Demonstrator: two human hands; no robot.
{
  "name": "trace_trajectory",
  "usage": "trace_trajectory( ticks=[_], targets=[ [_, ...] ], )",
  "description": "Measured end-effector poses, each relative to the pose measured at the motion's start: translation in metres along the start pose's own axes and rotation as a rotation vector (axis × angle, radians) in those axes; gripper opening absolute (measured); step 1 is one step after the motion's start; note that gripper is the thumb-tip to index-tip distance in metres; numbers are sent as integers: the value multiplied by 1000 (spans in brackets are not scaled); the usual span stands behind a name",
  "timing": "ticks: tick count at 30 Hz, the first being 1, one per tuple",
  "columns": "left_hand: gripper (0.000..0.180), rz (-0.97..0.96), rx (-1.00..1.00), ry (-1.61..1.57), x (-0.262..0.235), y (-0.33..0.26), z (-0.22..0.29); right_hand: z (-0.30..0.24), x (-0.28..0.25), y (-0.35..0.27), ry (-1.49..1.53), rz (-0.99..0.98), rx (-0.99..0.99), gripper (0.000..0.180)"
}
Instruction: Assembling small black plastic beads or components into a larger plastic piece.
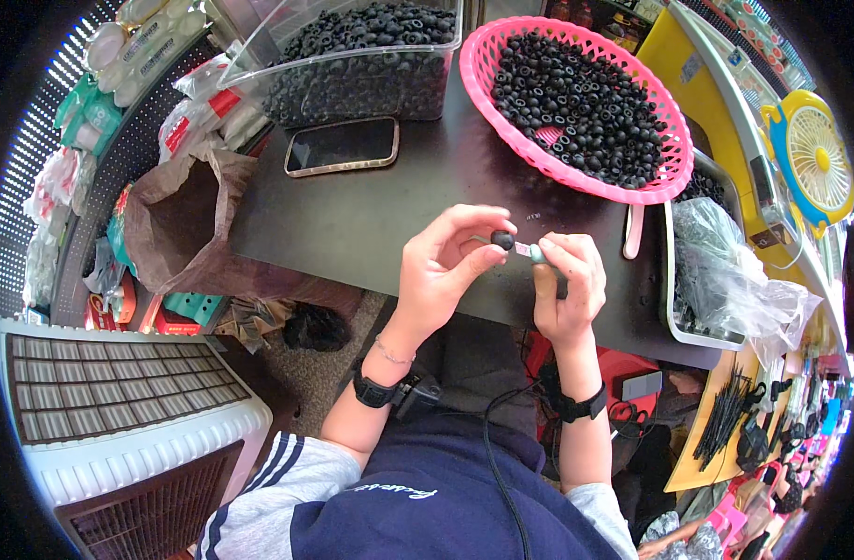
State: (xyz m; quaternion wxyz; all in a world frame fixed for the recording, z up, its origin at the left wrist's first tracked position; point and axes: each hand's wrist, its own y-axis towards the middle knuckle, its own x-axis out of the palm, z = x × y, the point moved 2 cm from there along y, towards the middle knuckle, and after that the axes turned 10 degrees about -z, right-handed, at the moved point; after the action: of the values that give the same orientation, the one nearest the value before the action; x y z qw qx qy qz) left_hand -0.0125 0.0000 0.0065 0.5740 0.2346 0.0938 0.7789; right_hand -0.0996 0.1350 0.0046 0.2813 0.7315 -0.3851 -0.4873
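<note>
Over the table's near edge, my left hand (pixel 439 271) pinches a small round black part (pixel 502 240) between thumb and fingers. Close on its right, my right hand (pixel 572 287) is closed on a small blue-green piece (pixel 537 253) with a pale, flat tip pointing at the black part. Whether that tip touches the black part I cannot tell. Beyond my hands stands a pink plastic basket (pixel 674 189) holding many hollow black parts. A clear plastic tub (pixel 443 93) at the back left is piled with similar black parts.
A phone (pixel 343 147) lies face up on the dark table (pixel 371 210). A white tray (pixel 670 271) with a clear plastic bag (pixel 726 257) sits at the right, near a yellow-blue fan (pixel 812 159). Left of the table are an open brown bag (pixel 179 224) and a white air cooler (pixel 137 420).
</note>
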Motion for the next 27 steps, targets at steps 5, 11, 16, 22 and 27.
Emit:
trace_trajectory(
  ticks=[5, 11, 16, 22, 27],
  targets=[
    [24, -78, -20, -103, -7, -4, -6, -2, 0, 1, -19, -12, -51, 29],
    [23, -127, 0, -143, -6, -2, -2, -2, 0, 1, -26, -11, -58, 28],
    [31, -116, 37, -82, -8, -2, -6, -3, 0, 0, -35, -21, -63, 29],
    [30, -97, 49, -57, -9, -2, -7, -2, 1, -2, -52, -24, -87, 30],
    [33, -74, 58, -21, -8, -2, -5, -1, 1, -3, -50, -21, -81, 30]
  ],
)
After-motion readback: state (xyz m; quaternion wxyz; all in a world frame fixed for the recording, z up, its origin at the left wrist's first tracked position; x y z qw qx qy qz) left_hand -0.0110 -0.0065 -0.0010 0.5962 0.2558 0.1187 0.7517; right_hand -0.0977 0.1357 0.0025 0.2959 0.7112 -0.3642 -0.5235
